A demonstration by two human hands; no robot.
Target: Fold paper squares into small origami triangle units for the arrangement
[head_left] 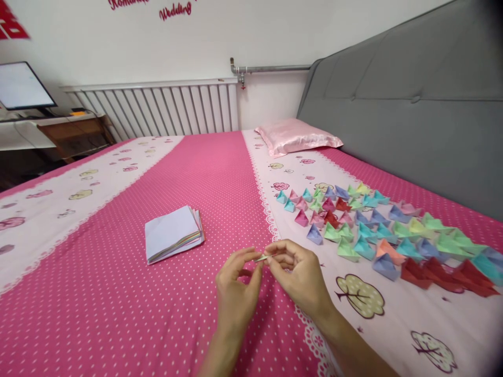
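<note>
Between my two hands is a small folded piece of light green paper point(262, 258), seen nearly edge-on and mostly covered by fingertips. My left hand point(238, 277) pinches its left end between thumb and index finger. The right end is pinched by my right hand point(299, 272), whose other fingers curl beneath. Both hands hover just above the pink dotted bedsheet point(220, 178). To the right, several folded paper boats point(367, 230) in green, blue, red, pink and orange stand in rows. A stack of coloured paper sheets point(173, 233), pale lilac on top, lies left of my hands.
A pink satin pillow point(297, 135) rests at the far end of the bed by the grey padded headboard point(412, 99). Beyond the bed, a white radiator point(165, 107) runs along the wall. A monitor point(24, 85) stands on a desk point(70, 131) at far left.
</note>
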